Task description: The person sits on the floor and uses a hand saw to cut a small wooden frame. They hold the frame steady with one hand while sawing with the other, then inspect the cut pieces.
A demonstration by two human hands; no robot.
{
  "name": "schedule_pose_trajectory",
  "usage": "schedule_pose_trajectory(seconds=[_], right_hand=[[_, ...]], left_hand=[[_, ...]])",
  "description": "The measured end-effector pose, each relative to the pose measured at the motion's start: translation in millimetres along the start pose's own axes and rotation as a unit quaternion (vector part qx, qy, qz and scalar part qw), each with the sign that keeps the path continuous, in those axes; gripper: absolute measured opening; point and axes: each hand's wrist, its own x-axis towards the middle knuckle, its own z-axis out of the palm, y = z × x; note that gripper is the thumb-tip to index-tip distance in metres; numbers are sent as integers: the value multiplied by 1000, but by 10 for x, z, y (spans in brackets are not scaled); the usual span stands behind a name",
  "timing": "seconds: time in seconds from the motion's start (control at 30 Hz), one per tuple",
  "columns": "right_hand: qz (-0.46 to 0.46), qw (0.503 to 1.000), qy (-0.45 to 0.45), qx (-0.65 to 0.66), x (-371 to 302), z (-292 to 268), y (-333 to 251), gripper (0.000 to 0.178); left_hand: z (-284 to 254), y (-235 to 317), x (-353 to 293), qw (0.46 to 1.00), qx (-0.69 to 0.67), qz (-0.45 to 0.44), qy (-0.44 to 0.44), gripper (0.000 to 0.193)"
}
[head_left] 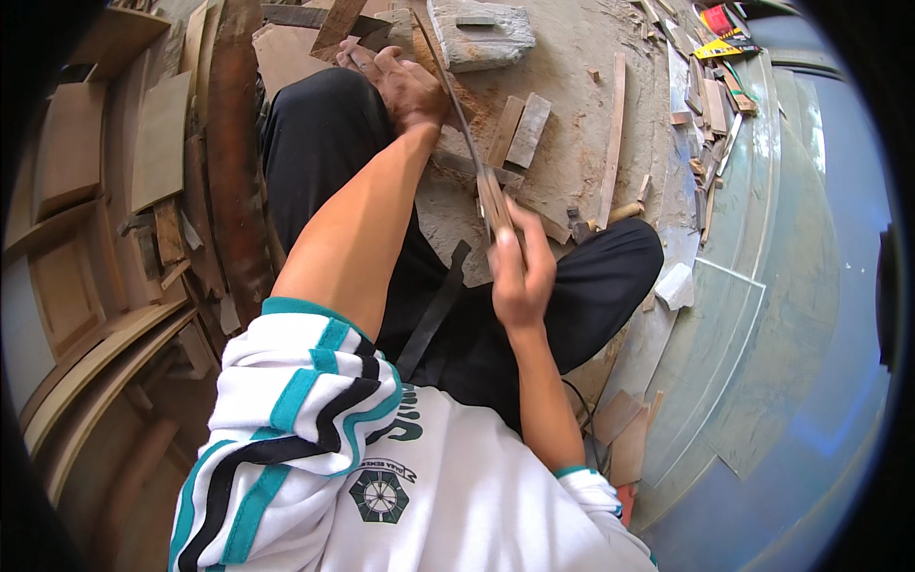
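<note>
White striped shirt (467, 496), near. Right hand (522, 267): wrapped round wooden-handled, long-bladed tool (472, 141). Left hand (412, 91), far: fingers bent, hold unclear.

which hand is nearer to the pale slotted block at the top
Left: the left hand is just lower left of the pale slotted block; the right hand, gripping a wooden-handled blade, is farther below.

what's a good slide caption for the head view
Right hand grips a long-bladed, wooden-handled tool; left hand is beside wood pieces.
</note>
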Motion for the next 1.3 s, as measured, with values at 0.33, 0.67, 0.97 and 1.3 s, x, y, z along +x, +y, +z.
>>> schedule_pose_trajectory(seconds=[0.33,0.67,0.97,1.3], right_hand=[[-1,999,4,52,264,155,155,37],[17,1000,20,14,-550,-144,206,38],[32,998,4,45,-393,-250,-37,37],[20,1000,8,13,-8,-66,-23,34]], left_hand=[[34,-7,6,999,24,29,20,26],[70,50,9,998,-21,29,53,24],[63,2,70,993,51,45,94,23],[135,-113,25,993,82,55,66,24]])
